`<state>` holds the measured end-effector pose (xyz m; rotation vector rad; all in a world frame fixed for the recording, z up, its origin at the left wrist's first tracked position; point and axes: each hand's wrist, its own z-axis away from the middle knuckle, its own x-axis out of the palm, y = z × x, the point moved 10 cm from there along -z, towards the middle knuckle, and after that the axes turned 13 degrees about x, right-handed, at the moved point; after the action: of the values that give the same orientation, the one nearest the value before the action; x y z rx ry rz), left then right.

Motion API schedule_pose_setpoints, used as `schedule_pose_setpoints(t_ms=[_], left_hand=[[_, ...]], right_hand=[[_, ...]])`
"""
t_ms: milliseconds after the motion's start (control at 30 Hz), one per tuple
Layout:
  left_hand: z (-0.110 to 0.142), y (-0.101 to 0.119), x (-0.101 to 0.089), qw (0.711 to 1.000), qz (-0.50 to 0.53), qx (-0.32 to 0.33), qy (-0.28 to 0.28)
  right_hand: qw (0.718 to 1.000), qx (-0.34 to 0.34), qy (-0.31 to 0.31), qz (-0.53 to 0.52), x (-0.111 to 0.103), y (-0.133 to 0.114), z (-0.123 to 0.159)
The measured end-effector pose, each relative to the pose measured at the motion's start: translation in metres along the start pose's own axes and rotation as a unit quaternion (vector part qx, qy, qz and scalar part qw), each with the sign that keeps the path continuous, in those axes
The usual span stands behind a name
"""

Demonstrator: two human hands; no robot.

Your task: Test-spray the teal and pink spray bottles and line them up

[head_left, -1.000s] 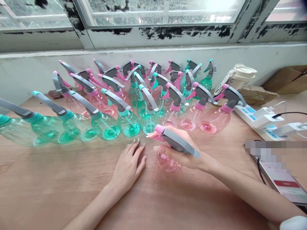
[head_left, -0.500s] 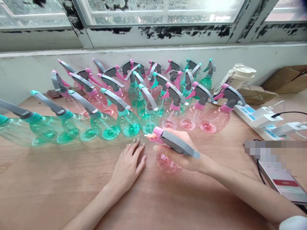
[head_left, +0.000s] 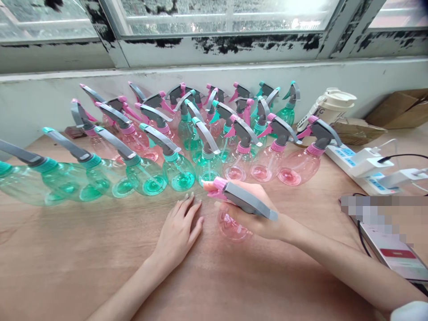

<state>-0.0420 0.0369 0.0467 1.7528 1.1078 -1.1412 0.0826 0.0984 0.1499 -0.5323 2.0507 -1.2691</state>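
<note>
My right hand is wrapped round the neck of a pink spray bottle with a grey and pink trigger head; its index finger reaches forward by the trigger. The bottle's clear pink body shows below the hand, at the table surface. Palm down, my left hand rests on the wooden table with fingers stretched, just left of that bottle and not touching it. Beyond both hands stand rows of spray bottles, among them a green spray bottle and a pink spray bottle.
A white lidded cup and brown cardboard are at the back right. A power strip with plugged-in chargers lies on the right, with a phone and a black cable nearer me. A wall and window close off the back.
The index finger of my right hand has shifted slightly at the pink trigger, which looks a little further forward. My left hand and the standing bottles have stayed put.
</note>
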Motion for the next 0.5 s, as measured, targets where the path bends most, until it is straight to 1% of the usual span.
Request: schedule_pose_setpoints(t_ms=[167, 300, 433, 500], left_hand=[[0.0003, -0.0004, 0.0009, 1.000, 0.002, 0.001, -0.005], [0.0002, -0.0002, 0.0035, 1.000, 0.013, 0.004, -0.018], [0.0010, -0.0004, 0.0026, 1.000, 0.014, 0.009, -0.006], [0.0012, 0.0002, 0.0018, 1.000, 0.011, 0.013, 0.003]], right_hand=[[0.999, 0.018, -0.014, -0.023, -0.0002, -0.0010, -0.0044], [1.000, -0.005, 0.003, -0.018, -0.0034, -0.0059, -0.0055], [0.999, -0.022, 0.022, -0.014, -0.0055, -0.0069, -0.0026], [0.999, -0.016, 0.022, -0.019, -0.0047, -0.0040, -0.0011]])
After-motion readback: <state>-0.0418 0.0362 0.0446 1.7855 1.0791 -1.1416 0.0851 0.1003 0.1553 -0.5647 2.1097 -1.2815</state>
